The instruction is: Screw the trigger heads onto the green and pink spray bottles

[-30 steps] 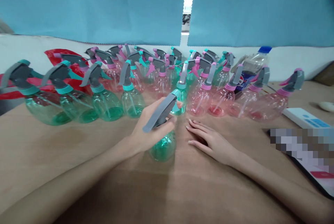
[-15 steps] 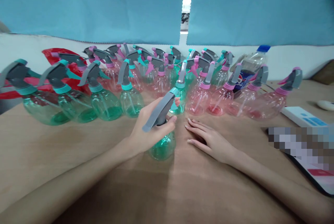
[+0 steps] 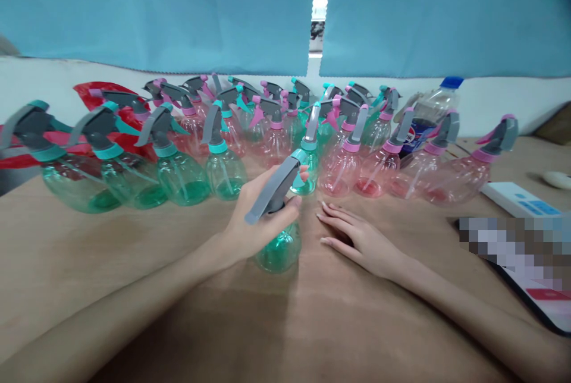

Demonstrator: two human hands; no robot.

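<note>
My left hand point(image 3: 254, 210) is wrapped round the neck of a green spray bottle point(image 3: 280, 252) with a grey and teal spray head, near the middle of the table point(image 3: 339, 323). To its right, my right hand point(image 3: 357, 234) rests on the tabletop with its fingers apart and holds nothing. Just beyond my hands a front row of spray bottles runs across: green ones point(image 3: 182, 184) mostly on the left, pink ones point(image 3: 339, 172) on the right. Another green bottle point(image 3: 308, 163) stands right behind the held one, partly hidden by my left fingers.
More pink and green spray bottles point(image 3: 275, 133) stand behind the front row. A large bottle with a blue cap point(image 3: 435, 106) is at the back right, near a white box point(image 3: 520, 200) and a partly blurred flat object point(image 3: 530, 288). Red plastic point(image 3: 109, 94) lies at the back left.
</note>
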